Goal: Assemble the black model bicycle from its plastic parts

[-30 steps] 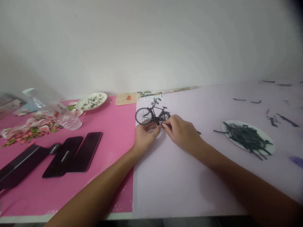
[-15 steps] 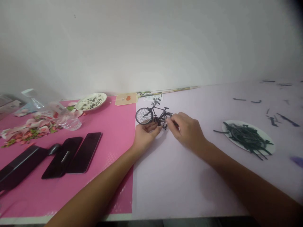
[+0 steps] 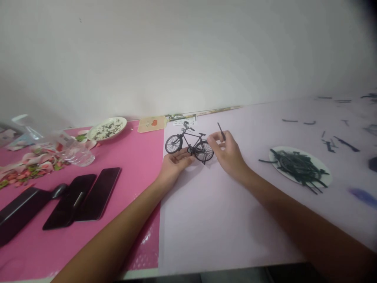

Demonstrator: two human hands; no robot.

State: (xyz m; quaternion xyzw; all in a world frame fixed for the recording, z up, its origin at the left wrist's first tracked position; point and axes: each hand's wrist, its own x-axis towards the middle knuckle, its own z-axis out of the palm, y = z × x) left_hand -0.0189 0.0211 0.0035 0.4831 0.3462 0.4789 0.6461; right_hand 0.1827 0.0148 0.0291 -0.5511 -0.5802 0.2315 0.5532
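A black model bicycle (image 3: 191, 136) stands tilted with its front wheel raised to the left. My left hand (image 3: 176, 163) grips it low down near the pedals, fingers closed round the underside of the frame. Just to the right of the rear wheel (image 3: 204, 151), my right hand (image 3: 226, 151) is pinched on a thin dark stick (image 3: 221, 131). The stick rises above the fingers; its lower end is hidden in the hand. I cannot tell whether the right fingertips touch the wheel.
At right a white plate (image 3: 329, 181) holds dark strips (image 3: 300, 167), with loose dark pieces (image 3: 346, 144) behind it. On the pink left side lie phones (image 3: 98, 193), a long black object (image 3: 22, 212), a plastic bottle (image 3: 75, 148), flower petals (image 3: 38, 162) and a speckled plate (image 3: 125, 125).
My right hand has drawn back slightly from the rear wheel and turned, so the thin dark stick now points upward. The bicycle has tilted and its rear wheel shows more fully.
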